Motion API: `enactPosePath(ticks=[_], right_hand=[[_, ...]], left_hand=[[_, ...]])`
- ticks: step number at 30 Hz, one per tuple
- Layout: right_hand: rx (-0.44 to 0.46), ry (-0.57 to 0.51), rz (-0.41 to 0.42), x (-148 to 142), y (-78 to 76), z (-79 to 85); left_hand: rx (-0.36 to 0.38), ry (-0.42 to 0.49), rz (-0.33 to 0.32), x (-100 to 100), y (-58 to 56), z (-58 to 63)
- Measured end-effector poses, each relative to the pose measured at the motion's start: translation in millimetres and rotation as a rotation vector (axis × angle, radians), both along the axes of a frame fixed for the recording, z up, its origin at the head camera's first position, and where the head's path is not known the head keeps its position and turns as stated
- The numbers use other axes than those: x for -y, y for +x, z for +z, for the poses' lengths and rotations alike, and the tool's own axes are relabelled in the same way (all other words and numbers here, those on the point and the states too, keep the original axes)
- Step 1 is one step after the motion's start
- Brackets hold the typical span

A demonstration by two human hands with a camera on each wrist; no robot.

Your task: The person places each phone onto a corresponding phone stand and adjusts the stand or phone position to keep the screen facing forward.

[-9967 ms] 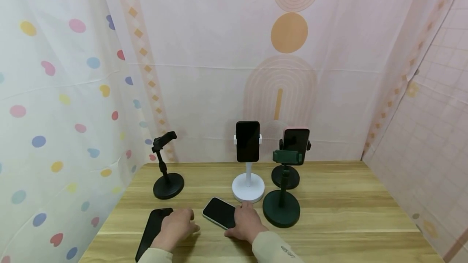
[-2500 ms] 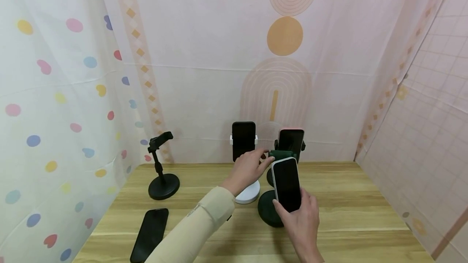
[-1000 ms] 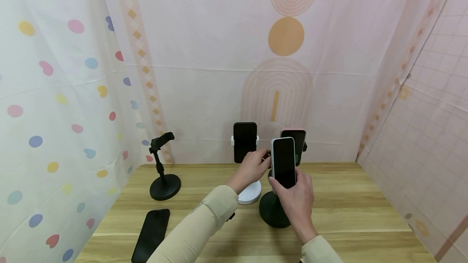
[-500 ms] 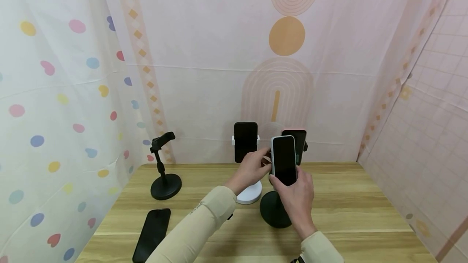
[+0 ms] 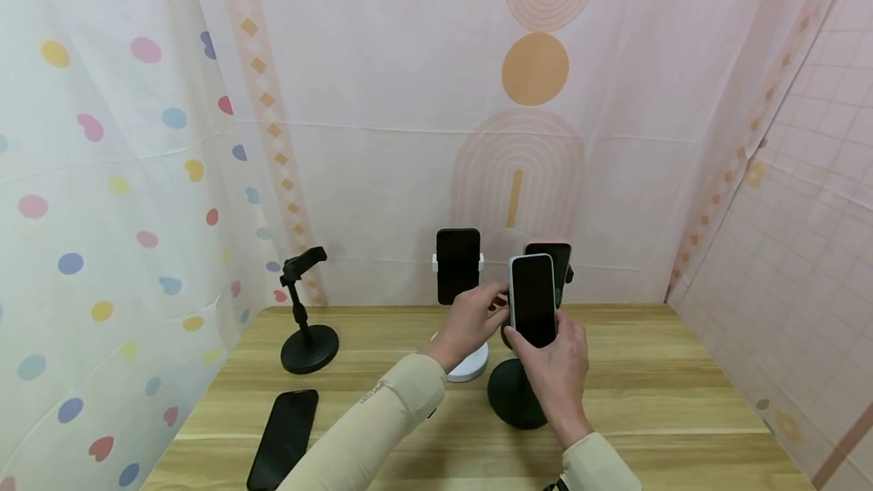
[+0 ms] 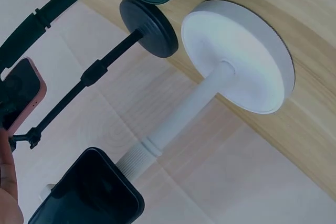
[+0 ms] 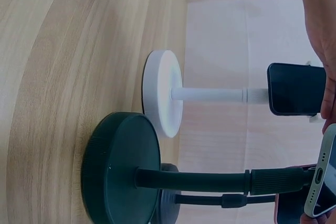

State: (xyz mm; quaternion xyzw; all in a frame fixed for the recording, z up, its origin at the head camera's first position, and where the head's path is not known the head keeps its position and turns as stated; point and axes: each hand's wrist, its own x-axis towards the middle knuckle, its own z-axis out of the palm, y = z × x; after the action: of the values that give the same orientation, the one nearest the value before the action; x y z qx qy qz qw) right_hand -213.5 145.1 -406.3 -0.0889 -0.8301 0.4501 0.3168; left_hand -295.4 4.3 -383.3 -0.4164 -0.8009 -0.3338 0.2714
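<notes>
My right hand (image 5: 555,373) holds a smartphone (image 5: 533,301) with a pale case upright, thumb on its left edge and fingers on its right. The phone sits in front of the head of a dark green phone stand (image 5: 516,394), which it hides in the head view. My left hand (image 5: 470,324) has its fingers curled at the phone's left edge, gripping the stand's clamp, though the contact is mostly hidden. In the right wrist view the green stem (image 7: 194,180) rises to the pale phone (image 7: 321,177). Only a sliver of the left hand (image 6: 8,192) shows in the left wrist view.
Left of the green stand is a white phone stand (image 5: 469,366) holding a black phone (image 5: 458,267). Behind it, another phone (image 5: 558,264) sits on a black stand (image 6: 149,24). A black stand (image 5: 309,347) without a phone is at left, near a phone lying flat (image 5: 283,438).
Ten seconds ago the pale-cased phone lay on the table under the right hand. It was then lifted to the green stand, and the left hand came to the clamp. Lately both hands barely shift.
</notes>
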Motion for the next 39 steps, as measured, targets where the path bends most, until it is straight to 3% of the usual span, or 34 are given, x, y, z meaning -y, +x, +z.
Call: enactPosePath(ticks=[5, 17, 26, 39], right_hand=[[0.015, -0.002, 0.005, -0.6, 0.3, 0.4], [0.022, 0.013, 0.001, -1.0, 0.4, 0.3], [0.006, 0.019, -0.028, 0.5, -0.4, -0.2], [-0.058, 0.064, -0.080, 1.2, -2.0, -3.1]], left_hand=[[-0.053, 0.020, 0.005, -0.1, 0.5, -2.9], [-0.055, 0.056, -0.007, -1.2, 1.1, -6.1], [-0.123, 0.085, -0.003, 0.5, 0.3, -9.6], [-0.259, 0.031, 0.030, 3.0, 1.3, -8.4]])
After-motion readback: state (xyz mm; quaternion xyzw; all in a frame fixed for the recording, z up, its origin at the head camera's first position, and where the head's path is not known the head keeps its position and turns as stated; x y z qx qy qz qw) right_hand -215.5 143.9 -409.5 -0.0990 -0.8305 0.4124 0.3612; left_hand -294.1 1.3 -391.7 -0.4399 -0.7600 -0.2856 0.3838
